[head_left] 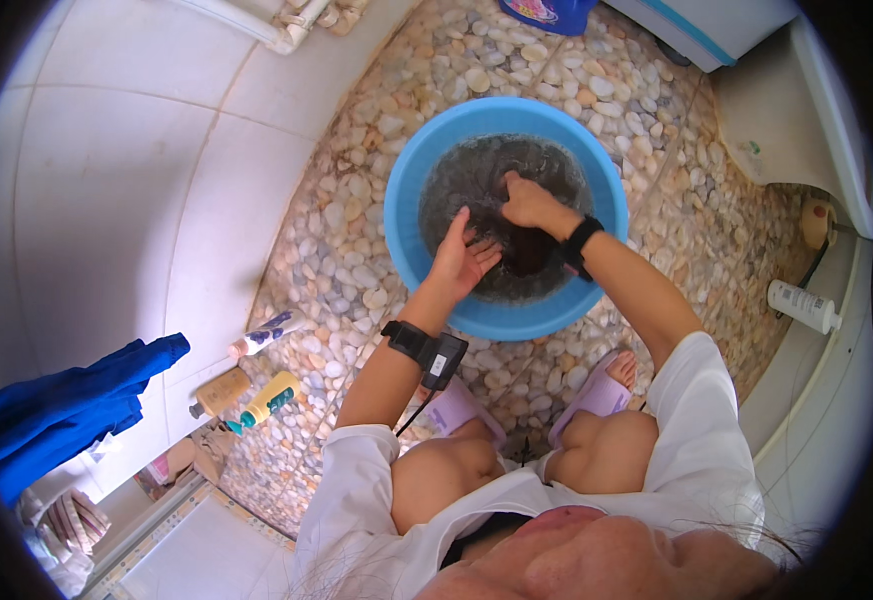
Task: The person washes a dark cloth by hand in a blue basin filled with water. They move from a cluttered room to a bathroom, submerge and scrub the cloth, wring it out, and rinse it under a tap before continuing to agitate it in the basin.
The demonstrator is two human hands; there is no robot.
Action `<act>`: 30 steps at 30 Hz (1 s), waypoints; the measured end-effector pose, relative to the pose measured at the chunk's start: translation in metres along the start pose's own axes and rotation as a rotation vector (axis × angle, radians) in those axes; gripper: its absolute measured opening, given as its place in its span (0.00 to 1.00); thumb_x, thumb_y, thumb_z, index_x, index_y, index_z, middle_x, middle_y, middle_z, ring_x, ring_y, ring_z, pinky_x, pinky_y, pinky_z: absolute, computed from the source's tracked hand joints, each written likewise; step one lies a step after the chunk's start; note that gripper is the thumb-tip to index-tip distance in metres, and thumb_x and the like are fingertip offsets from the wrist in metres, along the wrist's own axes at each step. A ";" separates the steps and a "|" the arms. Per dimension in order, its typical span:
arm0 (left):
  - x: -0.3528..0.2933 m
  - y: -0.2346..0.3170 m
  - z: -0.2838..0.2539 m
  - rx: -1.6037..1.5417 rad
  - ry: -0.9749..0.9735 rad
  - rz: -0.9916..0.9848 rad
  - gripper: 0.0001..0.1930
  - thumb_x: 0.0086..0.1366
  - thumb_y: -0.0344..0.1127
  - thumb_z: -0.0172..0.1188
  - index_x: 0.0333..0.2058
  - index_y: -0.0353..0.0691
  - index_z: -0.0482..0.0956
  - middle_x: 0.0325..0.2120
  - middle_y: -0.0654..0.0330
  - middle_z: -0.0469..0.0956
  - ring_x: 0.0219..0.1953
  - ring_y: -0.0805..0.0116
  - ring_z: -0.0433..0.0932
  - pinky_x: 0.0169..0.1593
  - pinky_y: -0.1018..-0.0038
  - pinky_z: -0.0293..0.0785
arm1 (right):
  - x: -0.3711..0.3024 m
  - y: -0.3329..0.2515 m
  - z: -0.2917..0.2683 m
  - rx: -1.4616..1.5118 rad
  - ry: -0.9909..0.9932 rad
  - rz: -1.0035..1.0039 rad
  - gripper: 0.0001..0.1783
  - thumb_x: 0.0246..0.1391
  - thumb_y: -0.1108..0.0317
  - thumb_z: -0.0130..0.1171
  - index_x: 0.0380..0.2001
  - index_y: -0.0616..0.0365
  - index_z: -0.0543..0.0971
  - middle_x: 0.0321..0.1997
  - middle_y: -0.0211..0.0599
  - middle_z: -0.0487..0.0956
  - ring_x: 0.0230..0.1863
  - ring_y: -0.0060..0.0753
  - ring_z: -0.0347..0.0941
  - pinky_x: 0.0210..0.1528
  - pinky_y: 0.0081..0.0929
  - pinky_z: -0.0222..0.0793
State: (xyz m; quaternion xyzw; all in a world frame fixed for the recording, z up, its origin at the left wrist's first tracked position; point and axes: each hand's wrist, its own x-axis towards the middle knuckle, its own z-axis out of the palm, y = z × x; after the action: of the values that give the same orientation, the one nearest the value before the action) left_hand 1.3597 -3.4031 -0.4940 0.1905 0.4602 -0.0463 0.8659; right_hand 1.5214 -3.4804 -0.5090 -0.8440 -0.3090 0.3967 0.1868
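A round blue basin (pixel 403 205) holds dark grey, cloudy water (pixel 487 160) with thin foam on it. My left hand (pixel 467 258) is at the water's surface on the left side, palm turned up, fingers spread and holding nothing. Over the middle of the basin, my right hand (pixel 537 205) reaches into the water with its fingers curled. What those fingers hold, if anything, is hidden. Below my right hand, a darker patch (pixel 530 252) shows in the water; I cannot tell whether it is cloth or shadow. Both wrists wear black straps.
Pebbled floor (pixel 342 250) surrounds the basin. A yellow bottle (pixel 272 395), a tan bottle (pixel 222 392) and a white tube (pixel 265 334) lie at left. Blue cloth (pixel 77 400) hangs by the tiled wall. A white bottle (pixel 802 306) lies at right. Purple slippers (pixel 597 395) are below the basin.
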 end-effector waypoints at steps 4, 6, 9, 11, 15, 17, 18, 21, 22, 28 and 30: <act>-0.017 0.021 0.020 -0.042 -0.078 0.075 0.30 0.64 0.59 0.54 0.53 0.39 0.66 0.50 0.52 0.69 0.54 0.58 0.70 0.57 0.61 0.68 | -0.060 -0.045 0.002 0.330 0.043 -0.362 0.22 0.52 0.64 0.55 0.50 0.62 0.67 0.46 0.58 0.76 0.50 0.59 0.72 0.52 0.44 0.67; -0.013 0.031 0.020 -0.042 -0.155 0.134 0.20 0.66 0.55 0.54 0.40 0.42 0.76 0.37 0.60 0.77 0.42 0.64 0.77 0.47 0.65 0.74 | -0.088 -0.067 -0.004 0.355 0.081 -0.456 0.20 0.55 0.62 0.55 0.47 0.61 0.67 0.44 0.58 0.76 0.47 0.60 0.72 0.47 0.45 0.67; -0.016 0.038 0.025 -0.001 -0.204 0.119 0.16 0.66 0.50 0.55 0.35 0.43 0.77 0.32 0.61 0.78 0.37 0.65 0.78 0.43 0.65 0.76 | -0.110 -0.082 -0.019 0.391 0.065 -0.472 0.15 0.58 0.64 0.53 0.44 0.60 0.66 0.41 0.52 0.76 0.42 0.56 0.74 0.43 0.43 0.68; -0.017 0.035 0.022 0.102 -0.153 0.239 0.18 0.68 0.47 0.52 0.51 0.46 0.74 0.44 0.54 0.78 0.47 0.60 0.77 0.50 0.62 0.75 | -0.117 -0.089 -0.015 0.360 0.068 -0.556 0.14 0.59 0.63 0.51 0.43 0.60 0.67 0.38 0.53 0.77 0.40 0.57 0.74 0.41 0.45 0.68; -0.020 0.030 0.023 0.057 -0.153 0.216 0.20 0.70 0.45 0.45 0.56 0.44 0.68 0.49 0.53 0.75 0.49 0.58 0.75 0.51 0.61 0.75 | -0.108 -0.087 -0.013 0.268 0.121 -0.574 0.14 0.62 0.61 0.46 0.41 0.61 0.68 0.33 0.54 0.78 0.36 0.61 0.75 0.37 0.49 0.69; -0.011 0.032 0.017 -0.013 -0.170 0.157 0.19 0.71 0.44 0.42 0.55 0.42 0.68 0.50 0.53 0.74 0.51 0.59 0.74 0.52 0.61 0.74 | -0.097 -0.088 -0.008 0.105 0.252 -0.491 0.16 0.63 0.58 0.44 0.39 0.61 0.71 0.30 0.55 0.79 0.33 0.61 0.75 0.35 0.52 0.69; -0.017 0.027 0.024 0.035 0.011 0.174 0.18 0.72 0.43 0.41 0.53 0.41 0.69 0.48 0.55 0.75 0.49 0.60 0.75 0.49 0.62 0.75 | -0.082 -0.077 -0.006 0.022 0.268 -0.423 0.16 0.63 0.58 0.44 0.38 0.61 0.72 0.30 0.55 0.79 0.33 0.61 0.76 0.35 0.52 0.70; -0.014 0.019 0.025 0.111 0.050 0.248 0.18 0.72 0.45 0.42 0.50 0.40 0.70 0.43 0.58 0.76 0.44 0.63 0.77 0.45 0.63 0.75 | -0.059 -0.061 -0.007 -0.132 0.298 -0.332 0.18 0.62 0.57 0.44 0.34 0.60 0.75 0.30 0.55 0.79 0.33 0.60 0.76 0.35 0.53 0.71; -0.015 0.020 0.026 0.096 0.062 0.232 0.17 0.71 0.46 0.44 0.49 0.40 0.70 0.41 0.60 0.76 0.41 0.65 0.77 0.43 0.64 0.75 | -0.053 -0.055 -0.010 -0.169 0.308 -0.317 0.18 0.62 0.56 0.43 0.32 0.59 0.76 0.30 0.55 0.79 0.34 0.60 0.76 0.36 0.54 0.71; -0.017 0.039 0.007 0.640 0.205 0.672 0.20 0.72 0.47 0.46 0.55 0.39 0.67 0.46 0.59 0.75 0.45 0.69 0.76 0.43 0.72 0.75 | -0.039 -0.019 -0.045 -0.187 0.383 -0.132 0.18 0.62 0.57 0.45 0.33 0.60 0.78 0.34 0.52 0.81 0.37 0.56 0.78 0.39 0.49 0.73; -0.034 0.047 0.005 0.620 0.134 0.771 0.22 0.71 0.46 0.48 0.55 0.34 0.68 0.48 0.53 0.74 0.51 0.64 0.72 0.53 0.72 0.68 | -0.053 -0.006 -0.063 -0.011 0.431 -0.157 0.18 0.63 0.57 0.45 0.34 0.59 0.78 0.33 0.49 0.81 0.35 0.52 0.78 0.38 0.45 0.72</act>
State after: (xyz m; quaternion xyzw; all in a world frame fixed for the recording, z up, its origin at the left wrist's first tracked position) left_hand 1.3561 -3.3653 -0.4503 0.5976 0.3755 0.1550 0.6913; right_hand 1.5427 -3.5160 -0.4375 -0.8836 -0.3290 0.1897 0.2740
